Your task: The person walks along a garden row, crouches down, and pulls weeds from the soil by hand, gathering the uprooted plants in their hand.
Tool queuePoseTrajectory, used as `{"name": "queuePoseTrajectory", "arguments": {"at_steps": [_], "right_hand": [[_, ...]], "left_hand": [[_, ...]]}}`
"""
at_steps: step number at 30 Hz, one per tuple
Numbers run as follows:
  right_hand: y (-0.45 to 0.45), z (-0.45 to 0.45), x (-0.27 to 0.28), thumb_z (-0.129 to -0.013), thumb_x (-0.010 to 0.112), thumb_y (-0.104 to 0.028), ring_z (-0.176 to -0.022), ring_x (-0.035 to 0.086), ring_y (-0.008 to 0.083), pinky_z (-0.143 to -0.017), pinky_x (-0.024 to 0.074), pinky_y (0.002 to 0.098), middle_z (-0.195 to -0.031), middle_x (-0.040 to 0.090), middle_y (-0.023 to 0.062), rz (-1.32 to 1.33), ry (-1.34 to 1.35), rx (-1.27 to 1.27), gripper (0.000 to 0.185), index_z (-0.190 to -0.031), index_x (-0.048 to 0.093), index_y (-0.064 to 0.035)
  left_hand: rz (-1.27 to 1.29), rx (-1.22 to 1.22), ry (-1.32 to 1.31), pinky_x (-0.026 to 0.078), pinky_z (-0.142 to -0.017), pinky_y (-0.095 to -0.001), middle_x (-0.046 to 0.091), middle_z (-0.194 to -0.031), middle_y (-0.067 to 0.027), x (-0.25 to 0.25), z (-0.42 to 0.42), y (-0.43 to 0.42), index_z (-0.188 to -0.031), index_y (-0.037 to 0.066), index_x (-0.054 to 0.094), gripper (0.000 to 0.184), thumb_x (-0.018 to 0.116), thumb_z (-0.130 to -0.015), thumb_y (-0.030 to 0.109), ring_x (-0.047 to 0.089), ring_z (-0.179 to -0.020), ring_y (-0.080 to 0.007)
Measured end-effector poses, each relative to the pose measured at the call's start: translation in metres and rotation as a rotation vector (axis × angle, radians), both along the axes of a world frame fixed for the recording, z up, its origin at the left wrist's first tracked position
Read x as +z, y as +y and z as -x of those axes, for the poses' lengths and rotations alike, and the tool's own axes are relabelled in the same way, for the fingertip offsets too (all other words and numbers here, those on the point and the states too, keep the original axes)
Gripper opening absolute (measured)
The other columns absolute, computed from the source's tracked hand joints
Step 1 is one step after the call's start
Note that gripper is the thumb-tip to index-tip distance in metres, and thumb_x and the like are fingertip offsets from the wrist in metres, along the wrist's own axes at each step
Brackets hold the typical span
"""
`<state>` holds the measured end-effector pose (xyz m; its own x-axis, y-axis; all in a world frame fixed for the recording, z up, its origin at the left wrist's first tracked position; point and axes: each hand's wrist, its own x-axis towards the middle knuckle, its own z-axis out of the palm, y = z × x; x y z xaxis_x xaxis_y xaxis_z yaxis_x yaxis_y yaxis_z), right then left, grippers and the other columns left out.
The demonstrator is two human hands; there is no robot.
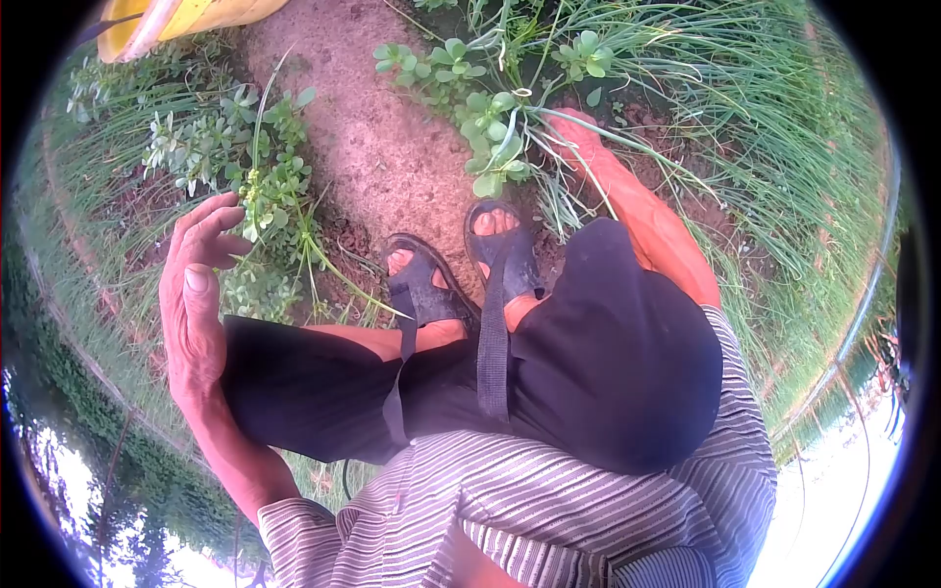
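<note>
My left hand (201,284) is raised at the left, fingers loosely curved and thumb apart, with nothing visible in it. Just beyond its fingertips is a leafy plant (279,211) with small yellowish buds and a long thin stalk. On the right, my right hand (578,137) reaches low among the plants. Its fingers are largely hidden by thin green stems and soil, so their grip does not show. Beside it grow a round-leaved, fleshy green weed (495,137) and slender, onion-like leaves (637,147).
A bare earth path (363,127) runs between two beds of thin grassy leaves (765,108). My sandalled feet (495,240) stand at its near end. A yellow bucket (186,20) lies tipped at the top left. Bushy weeds (191,147) edge the path.
</note>
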<state>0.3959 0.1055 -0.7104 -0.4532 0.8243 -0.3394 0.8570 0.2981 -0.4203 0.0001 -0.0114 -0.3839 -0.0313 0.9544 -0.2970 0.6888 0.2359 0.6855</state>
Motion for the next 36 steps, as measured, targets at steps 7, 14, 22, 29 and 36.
{"name": "queuePoseTrajectory", "arguments": {"at_steps": [7,14,22,29,36], "right_hand": [[0.014,-0.005,-0.006,-0.085,0.058,-0.036,-0.086,0.061,0.0369,-0.073,0.0506,0.0456,-0.093,0.064,0.0192,0.171,-0.068,0.154,0.035,-0.104,0.063,-0.0079],[-0.008,-0.007,-0.005,-0.083,0.058,-0.031,-0.069,0.062,0.0311,-0.064,0.0475,0.0437,-0.079,0.064,0.0187,0.204,0.259,-0.392,0.03,-0.088,0.067,-0.0036],[-0.012,-0.054,0.03,-0.074,0.063,-0.033,-0.075,0.063,0.0248,-0.069,0.0485,0.0373,-0.077,0.065,0.0178,0.256,0.12,-0.52,0.038,-0.092,0.069,-0.0005],[0.01,-0.018,0.014,-0.078,0.06,-0.021,-0.067,0.064,0.0219,-0.06,0.0495,0.0353,-0.077,0.067,0.0137,0.377,0.624,-0.916,0.031,-0.099,0.066,0.0001],[0.036,0.007,0.007,-0.083,0.055,-0.024,-0.088,0.062,0.0427,-0.076,0.0498,0.0481,-0.095,0.065,0.0239,-0.124,0.092,-0.533,0.026,-0.098,0.063,-0.003]], "left_hand": [[0.053,0.04,-0.04,0.043,-0.086,-0.0347,0.055,-0.124,-0.0132,-0.001,0.003,-0.003,-0.116,-0.001,0.059,0.071,0.03,-0.095,0.061,0.057,-0.09,-0.0199],[0.062,0.052,-0.011,0.043,-0.085,-0.0344,0.055,-0.123,-0.0128,0.0,0.001,-0.004,-0.116,-0.001,0.059,0.073,0.029,-0.094,0.062,0.058,-0.089,-0.02],[0.101,0.052,-0.029,0.043,-0.084,-0.034,0.055,-0.123,-0.0125,-0.002,0.007,-0.003,-0.117,-0.001,0.058,0.073,0.029,-0.094,0.062,0.057,-0.089,-0.0204],[0.141,0.088,-0.047,0.043,-0.085,-0.0352,0.055,-0.122,-0.0128,-0.005,0.009,-0.004,-0.116,-0.001,0.059,0.073,0.032,-0.093,0.063,0.057,-0.088,-0.0214],[0.161,0.124,-0.051,0.043,-0.085,-0.0361,0.056,-0.12,-0.0125,-0.002,0.012,-0.01,-0.116,-0.001,0.059,0.074,0.033,-0.092,0.064,0.057,-0.086,-0.0211]]}}
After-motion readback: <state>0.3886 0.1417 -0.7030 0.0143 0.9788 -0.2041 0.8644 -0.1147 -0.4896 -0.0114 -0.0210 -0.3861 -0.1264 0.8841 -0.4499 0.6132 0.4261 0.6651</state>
